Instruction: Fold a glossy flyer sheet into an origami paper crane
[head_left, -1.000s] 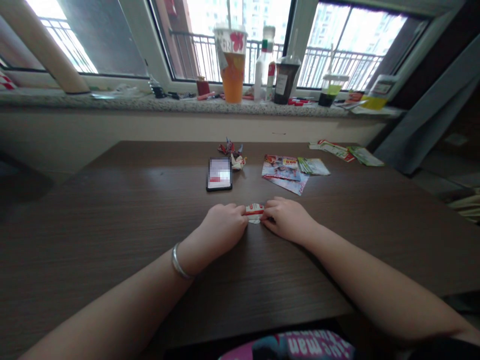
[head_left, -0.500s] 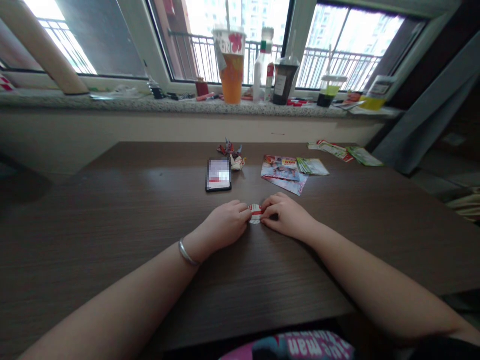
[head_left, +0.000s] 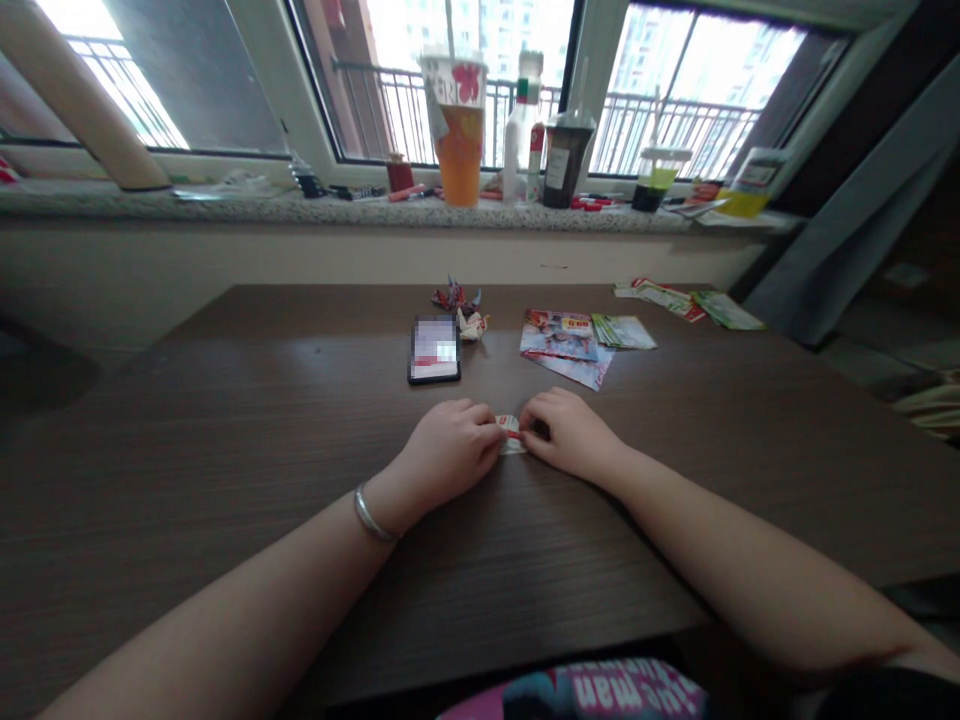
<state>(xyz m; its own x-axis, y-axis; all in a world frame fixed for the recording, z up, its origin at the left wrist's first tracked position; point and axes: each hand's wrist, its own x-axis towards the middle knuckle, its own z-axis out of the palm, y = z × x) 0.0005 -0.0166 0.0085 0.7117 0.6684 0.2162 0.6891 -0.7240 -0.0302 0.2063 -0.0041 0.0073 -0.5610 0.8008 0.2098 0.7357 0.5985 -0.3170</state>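
A small piece of white paper with red print [head_left: 511, 443] lies on the dark wooden table [head_left: 315, 450], between my two hands. My left hand [head_left: 455, 447], with a silver bangle at the wrist, has its fingers closed on the paper's left side. From the right, my right hand [head_left: 568, 428] pinches the opposite side with thumb and forefinger. The fingertips cover both ends of the paper, so its full shape is hidden. Beyond the hands lie a phone [head_left: 435, 350] with a lit, blurred screen and crumpled-looking folded paper pieces [head_left: 472, 324].
Printed leaflets [head_left: 559, 336] and green-white slips [head_left: 624, 332] lie at the back right, with more paper strips [head_left: 727, 310] further right. A stone windowsill [head_left: 337, 208] behind holds a tall orange drink cup [head_left: 460, 150], a dark cup [head_left: 566, 165], bottles and pens.
The paper between my fingers has shifted slightly and its red band now sits tilted. Both hands stay on it in nearly the same place. The whole view has moved a little.
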